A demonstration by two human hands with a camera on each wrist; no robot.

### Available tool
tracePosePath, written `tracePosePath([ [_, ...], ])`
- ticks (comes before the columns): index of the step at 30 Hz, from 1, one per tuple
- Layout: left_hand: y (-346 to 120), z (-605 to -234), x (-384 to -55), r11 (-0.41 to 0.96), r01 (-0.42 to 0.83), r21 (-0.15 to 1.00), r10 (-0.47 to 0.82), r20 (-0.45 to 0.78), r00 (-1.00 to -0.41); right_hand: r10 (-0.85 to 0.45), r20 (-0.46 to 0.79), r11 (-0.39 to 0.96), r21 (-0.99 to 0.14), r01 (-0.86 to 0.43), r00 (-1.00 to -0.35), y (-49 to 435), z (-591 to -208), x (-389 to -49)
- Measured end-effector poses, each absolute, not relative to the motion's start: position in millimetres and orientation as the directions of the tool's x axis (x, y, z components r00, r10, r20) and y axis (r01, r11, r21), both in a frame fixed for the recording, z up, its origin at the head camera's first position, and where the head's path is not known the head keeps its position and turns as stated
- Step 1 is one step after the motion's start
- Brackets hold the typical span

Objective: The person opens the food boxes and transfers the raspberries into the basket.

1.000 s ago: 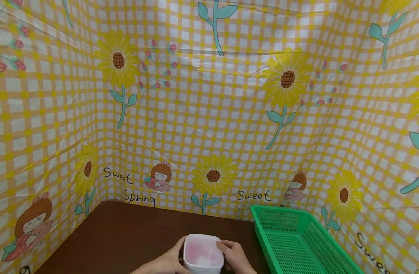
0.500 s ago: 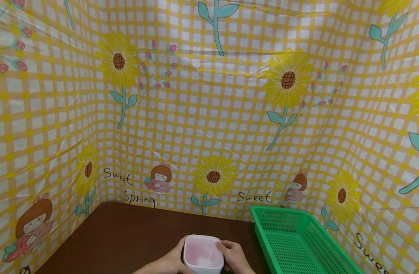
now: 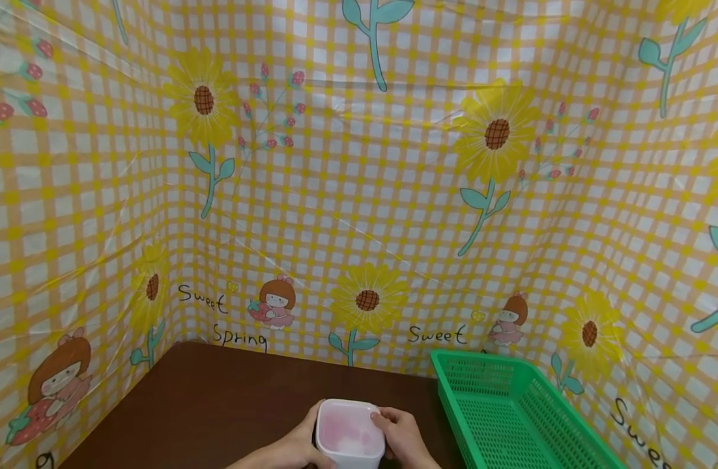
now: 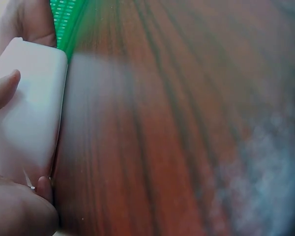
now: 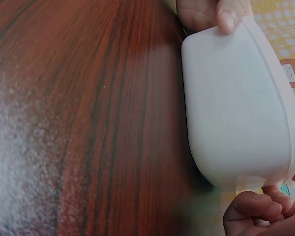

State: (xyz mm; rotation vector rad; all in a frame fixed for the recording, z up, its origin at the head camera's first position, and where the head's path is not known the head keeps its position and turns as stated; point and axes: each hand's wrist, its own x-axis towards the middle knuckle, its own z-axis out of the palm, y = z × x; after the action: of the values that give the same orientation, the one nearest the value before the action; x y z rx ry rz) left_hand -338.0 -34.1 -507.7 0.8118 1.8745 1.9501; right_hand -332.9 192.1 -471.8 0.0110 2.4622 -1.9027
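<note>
Left grip (image 3: 299, 444), right grip (image 3: 402, 436) at container (image 3: 350, 431) edges — tabletop (image 3: 218, 404) open leftward.

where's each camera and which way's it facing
Head: worn on head, facing forward and down at white container, green basket; left hand, right hand show.
Left wrist: on that wrist, facing container and basket; both hands partly show.
Right wrist: on that wrist, facing container and tabletop; both hands partly show.
Wrist views share container and tabletop.

The head view looks forward and down from above and behind the bare fingers (image 3: 382, 422), while both wrist views, close beside them, face the white rounded-square plastic tub (image 3: 350, 430) all three share.
</note>
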Motion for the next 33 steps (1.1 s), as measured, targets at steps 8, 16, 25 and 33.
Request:
tracePosePath([
  [8, -34, -513, -343, -0.033, 0.288, 0.957, 0.570, 0.255, -0.781, 0.031, -0.001, 0.261, -0.965, 0.010, -1.000, 191, -478, -335],
  [16, -34, -511, -340, -0.032, 0.262, 0.964, 0.545, 0.237, -0.804, 0.076, 0.022, 0.282, -0.959, 0.000, -0.997, 190, -480, -339],
  [25, -33, -508, -337, -0.046, 0.293, 0.955, 0.565, 0.267, -0.781, 0.100, 0.055, 0.362, -0.932, -0.015, -0.993, 193, -483, -340],
  [33, -34, -508, -340, -0.057, 0.313, 0.948, 0.583, 0.286, -0.760, 0.116, 0.133, 0.431, -0.900, -0.071, -0.984, 189, -473, -340],
])
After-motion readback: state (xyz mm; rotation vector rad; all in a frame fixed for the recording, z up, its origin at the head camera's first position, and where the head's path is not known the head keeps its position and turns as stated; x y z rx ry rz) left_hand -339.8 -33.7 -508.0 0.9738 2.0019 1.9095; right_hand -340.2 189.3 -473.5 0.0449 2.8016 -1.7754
